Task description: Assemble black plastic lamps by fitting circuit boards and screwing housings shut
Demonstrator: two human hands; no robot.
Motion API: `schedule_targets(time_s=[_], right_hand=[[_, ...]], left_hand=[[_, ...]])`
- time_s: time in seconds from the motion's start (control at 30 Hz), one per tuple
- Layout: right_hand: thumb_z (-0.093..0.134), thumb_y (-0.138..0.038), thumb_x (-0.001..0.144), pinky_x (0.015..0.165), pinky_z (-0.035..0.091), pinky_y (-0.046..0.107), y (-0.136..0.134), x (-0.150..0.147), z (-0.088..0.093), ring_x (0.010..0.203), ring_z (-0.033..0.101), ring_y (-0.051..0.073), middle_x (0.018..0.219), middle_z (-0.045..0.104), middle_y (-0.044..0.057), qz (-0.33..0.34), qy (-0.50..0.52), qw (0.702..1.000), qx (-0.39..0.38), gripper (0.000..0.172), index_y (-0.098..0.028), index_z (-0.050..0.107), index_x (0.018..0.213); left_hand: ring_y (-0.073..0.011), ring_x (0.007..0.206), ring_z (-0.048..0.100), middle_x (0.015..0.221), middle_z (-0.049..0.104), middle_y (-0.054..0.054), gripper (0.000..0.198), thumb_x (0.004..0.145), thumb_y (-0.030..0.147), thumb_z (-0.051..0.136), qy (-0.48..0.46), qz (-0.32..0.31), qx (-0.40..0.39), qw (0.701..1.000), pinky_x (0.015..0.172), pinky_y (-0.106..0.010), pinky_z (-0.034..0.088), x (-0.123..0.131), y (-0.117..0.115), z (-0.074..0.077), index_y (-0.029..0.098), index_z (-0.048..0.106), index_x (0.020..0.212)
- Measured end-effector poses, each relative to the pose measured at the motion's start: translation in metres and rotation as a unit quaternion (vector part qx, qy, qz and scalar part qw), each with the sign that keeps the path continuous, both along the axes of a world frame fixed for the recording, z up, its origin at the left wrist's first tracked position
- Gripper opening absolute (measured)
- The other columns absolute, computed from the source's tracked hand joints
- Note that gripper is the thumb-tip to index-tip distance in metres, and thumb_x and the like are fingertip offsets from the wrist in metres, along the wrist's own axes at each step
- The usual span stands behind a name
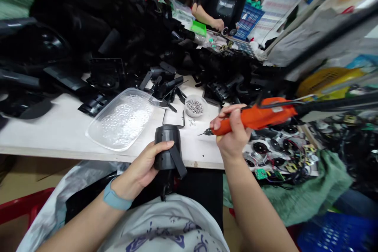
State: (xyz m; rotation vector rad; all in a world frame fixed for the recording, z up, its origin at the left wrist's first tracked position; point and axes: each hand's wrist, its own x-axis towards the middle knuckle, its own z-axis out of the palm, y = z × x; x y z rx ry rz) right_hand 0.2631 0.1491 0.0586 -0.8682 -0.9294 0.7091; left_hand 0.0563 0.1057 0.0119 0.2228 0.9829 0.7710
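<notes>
My left hand [147,165] is closed round a black cylindrical housing [167,147] at the table's front edge, thumb across its side. A black bracket arm [177,161] slants down along the housing. In my right hand [234,136] is an orange electric screwdriver [260,116], fingers wrapped round its body. Its thin bit points left, apart from the housing, above the white tabletop. Between the two, farther back, stand a round tub of small metal screws [195,106] and a thin dark U-shaped bracket [173,123].
A clear plastic tray [124,120] of small transparent pieces lies left. Black plastic parts [103,47] are heaped along the back. Wired components with circuit boards [274,153] crowd the right. Across the table a person [221,4] handles small parts. A red stool [26,204] stands lower left.
</notes>
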Motion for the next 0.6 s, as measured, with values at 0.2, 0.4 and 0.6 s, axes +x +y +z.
schedule_targets(time_s=[0.2, 0.4, 0.6], right_hand=[[0.068, -0.058, 0.092, 0.039, 0.045, 0.023, -0.037, -0.019, 0.054, 0.039, 0.047, 0.005, 0.074, 0.055, -0.005, 0.047, 0.051, 0.997, 0.031, 0.041, -0.02, 0.061, 0.081], [0.062, -0.06, 0.096, 0.035, 0.042, 0.022, -0.054, -0.038, 0.072, 0.037, 0.046, 0.006, 0.074, 0.054, -0.004, 0.089, 0.051, 0.994, 0.038, 0.041, -0.021, 0.061, 0.082], [0.062, -0.058, 0.096, 0.039, 0.046, 0.025, -0.055, -0.039, 0.066, 0.04, 0.047, 0.006, 0.077, 0.052, -0.004, 0.1, 0.051, 0.993, 0.019, 0.038, -0.022, 0.06, 0.085]], left_hand=[[-0.0166, 0.058, 0.065, 0.07, 0.072, -0.005, 0.033, 0.062, 0.029, 0.093, -0.029, -0.018, 0.002, 0.999, 0.058, -0.031, 0.062, 0.001, -0.002, -0.001, 0.012, 0.073, 0.082], [-0.0147, 0.058, 0.063, 0.07, 0.071, -0.003, 0.028, 0.067, 0.027, 0.091, -0.032, -0.042, 0.057, 0.997, 0.056, -0.026, 0.058, 0.004, -0.007, 0.01, 0.013, 0.073, 0.083], [-0.0157, 0.06, 0.066, 0.074, 0.073, -0.004, 0.026, 0.072, 0.027, 0.087, -0.029, -0.053, 0.084, 0.995, 0.061, -0.027, 0.056, 0.006, -0.011, 0.015, 0.014, 0.073, 0.09]])
